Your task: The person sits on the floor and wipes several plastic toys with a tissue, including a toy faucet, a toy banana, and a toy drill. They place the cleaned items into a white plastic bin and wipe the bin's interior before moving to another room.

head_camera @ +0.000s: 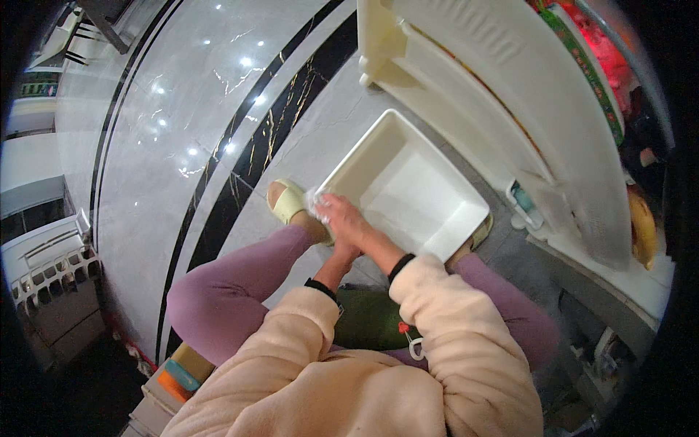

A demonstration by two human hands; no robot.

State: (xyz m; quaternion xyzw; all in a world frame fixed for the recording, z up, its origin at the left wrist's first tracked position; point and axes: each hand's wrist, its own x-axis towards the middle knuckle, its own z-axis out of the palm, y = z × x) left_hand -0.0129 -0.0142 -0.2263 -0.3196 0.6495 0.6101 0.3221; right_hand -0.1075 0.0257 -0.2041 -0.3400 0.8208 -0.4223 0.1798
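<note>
A deep white plastic bin (415, 180) sits tilted on the floor between my feet, its open side facing up. My right hand (344, 218) presses a crumpled white cloth or tissue (315, 205) to the outside of the bin's left corner. Beneath the right wrist, my left hand (347, 250) holds the bin's near rim; its fingers are mostly hidden by the right hand and forearm. Nothing lies inside the bin. Its near right corner covers part of my right foot.
Pale yellow slippers (289, 202) are on my feet. To the right stands a large white plastic panel (475, 93), with a small holder containing a teal item (524, 199) beside it. Grey tiled floor (164, 109) with black marble strips spreads left. Orange and teal items (180, 377) lie low at left.
</note>
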